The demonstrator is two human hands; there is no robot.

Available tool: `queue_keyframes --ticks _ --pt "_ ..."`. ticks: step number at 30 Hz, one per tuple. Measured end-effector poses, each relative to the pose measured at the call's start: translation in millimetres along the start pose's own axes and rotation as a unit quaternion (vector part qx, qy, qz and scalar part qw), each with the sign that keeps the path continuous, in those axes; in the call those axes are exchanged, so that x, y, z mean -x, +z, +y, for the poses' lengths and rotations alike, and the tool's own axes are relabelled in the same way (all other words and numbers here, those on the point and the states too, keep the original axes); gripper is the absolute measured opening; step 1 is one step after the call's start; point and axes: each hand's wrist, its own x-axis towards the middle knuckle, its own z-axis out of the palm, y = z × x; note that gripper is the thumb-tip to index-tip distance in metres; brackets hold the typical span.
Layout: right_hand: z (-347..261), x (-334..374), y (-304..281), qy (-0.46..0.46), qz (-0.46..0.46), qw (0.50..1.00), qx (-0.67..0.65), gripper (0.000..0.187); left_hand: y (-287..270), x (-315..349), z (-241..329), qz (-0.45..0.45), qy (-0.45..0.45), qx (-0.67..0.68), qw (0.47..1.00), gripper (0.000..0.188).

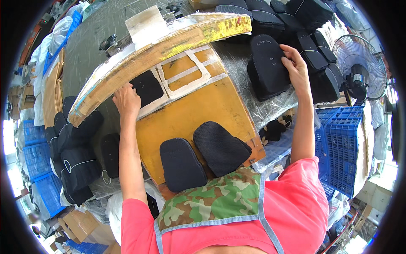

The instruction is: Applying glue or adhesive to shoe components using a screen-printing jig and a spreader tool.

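Black pad (267,63): dark, rounded-top fabric piece, held at its right edge by the right hand (296,67), fingers curled over the top corner and thumb against the face, so the hand is closed on it; it sits atop a small stack of like pieces (270,89) directly below the hand, on a shiny grey-covered surface (237,59). Further black pieces (270,17), stacked in rows, lie beyond and to the right of that hand. Second black pad (146,88): lies in a taped frame on the yellow board (190,114), just right of the left hand (126,100); the left fingertips rest on or at its left edge, fingers loosely together, not visibly gripping anything. Wooden flap (160,53): a long, worn, yellow-and-cream plank, raised above the left hand and spanning toward the right hand. Two black mesh pads (203,154): lying side by side on the near end of the board, below both hands, close to the person's camouflage apron (211,201); they touch or slightly overlap. Pile of dark pieces (76,152): left of and below the left forearm, beside blue crates (38,169). Blue crate (342,144): below the right forearm, to its right. Fan (359,67): right of the right hand, standing well apart from it. Red sleeves cover both upper arms.
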Motion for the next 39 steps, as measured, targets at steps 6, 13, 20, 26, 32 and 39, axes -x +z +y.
queue_keyframes --ticks 6,13,20,26,32,39 --pt "67 7 -12 0.017 -0.010 0.970 0.241 0.035 -13 16 -18 0.019 -0.049 0.296 0.954 0.011" --pt "69 3 1 -0.042 -0.003 0.949 0.312 0.037 -66 124 -101 0.148 -0.124 0.577 0.793 0.024" --pt "36 32 -2 0.005 -0.088 0.910 0.405 0.091 -103 208 -167 0.202 -0.219 0.440 0.847 0.010" --pt "58 30 5 0.001 -0.129 0.901 0.415 0.095 -92 203 -172 0.148 -0.223 0.458 0.848 0.011" --pt "-30 62 35 -0.084 -0.091 0.911 0.393 0.074 -58 179 -156 0.123 -0.113 0.089 0.982 0.016" --pt "-97 114 116 -0.155 -0.442 0.861 0.201 0.070 -76 186 -143 0.122 -0.102 0.034 0.987 0.026"
